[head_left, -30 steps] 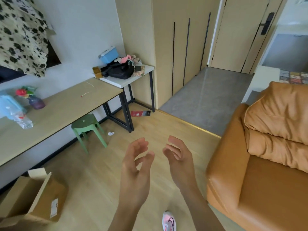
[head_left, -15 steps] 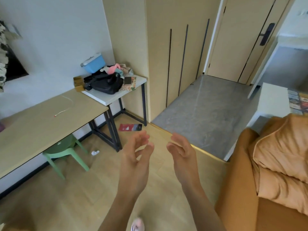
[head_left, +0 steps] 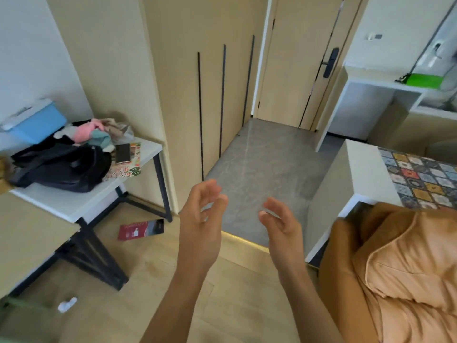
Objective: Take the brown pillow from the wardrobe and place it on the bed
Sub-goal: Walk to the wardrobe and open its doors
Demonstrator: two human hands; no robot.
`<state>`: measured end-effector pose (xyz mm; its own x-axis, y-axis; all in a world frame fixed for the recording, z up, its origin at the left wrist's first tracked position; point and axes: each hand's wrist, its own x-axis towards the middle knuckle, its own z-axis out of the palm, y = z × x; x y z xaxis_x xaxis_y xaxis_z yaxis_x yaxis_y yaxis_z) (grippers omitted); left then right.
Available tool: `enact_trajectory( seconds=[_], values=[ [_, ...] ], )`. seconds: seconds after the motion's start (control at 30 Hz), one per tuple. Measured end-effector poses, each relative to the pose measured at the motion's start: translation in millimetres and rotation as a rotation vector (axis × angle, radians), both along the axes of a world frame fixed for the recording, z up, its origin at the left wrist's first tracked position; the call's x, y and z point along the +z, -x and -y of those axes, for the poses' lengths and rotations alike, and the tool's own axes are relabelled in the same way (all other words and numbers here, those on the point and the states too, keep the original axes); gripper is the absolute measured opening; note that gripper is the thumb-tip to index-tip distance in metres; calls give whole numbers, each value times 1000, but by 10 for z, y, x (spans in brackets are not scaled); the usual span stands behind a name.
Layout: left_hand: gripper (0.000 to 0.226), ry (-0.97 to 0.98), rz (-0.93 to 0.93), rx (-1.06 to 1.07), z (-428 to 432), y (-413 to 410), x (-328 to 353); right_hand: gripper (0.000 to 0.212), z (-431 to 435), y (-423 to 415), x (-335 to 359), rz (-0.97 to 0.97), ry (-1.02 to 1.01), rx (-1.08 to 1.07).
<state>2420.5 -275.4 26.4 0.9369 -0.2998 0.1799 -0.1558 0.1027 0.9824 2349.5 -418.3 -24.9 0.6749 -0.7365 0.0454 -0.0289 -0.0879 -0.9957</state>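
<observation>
A room with pale wood flooring is seen, stepping to a grey stone floor before a beige wardrobe, whose doors are shut and marked by three dark vertical lines. Beyond it a closed door with a black handle is seen. On the left, a white table is loaded with a black bag, a blue box, a heap of clothes and a phone. A red packet is left on the floor near the table's leg. At the right edge, an orange sofa with a cushion is partly shown. The left hand and right hand are raised in front, apart, palms facing each other, fingers loosely curled; nothing is held by either. The brown pillow cannot be seen; whether it lies behind the wardrobe doors cannot be told.
</observation>
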Motion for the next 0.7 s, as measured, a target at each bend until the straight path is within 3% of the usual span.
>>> enact_trajectory(
  seconds=[0.3,0.7],
  values=[
    [26,-119,-66,-83,1297,-1278,-367,37,1288,-1179,-303,0,-84,-115],
    [24,-150,-51,13,3464,-3014,-141,34,3520,-3216,-1,64,-123,12]
  ],
)
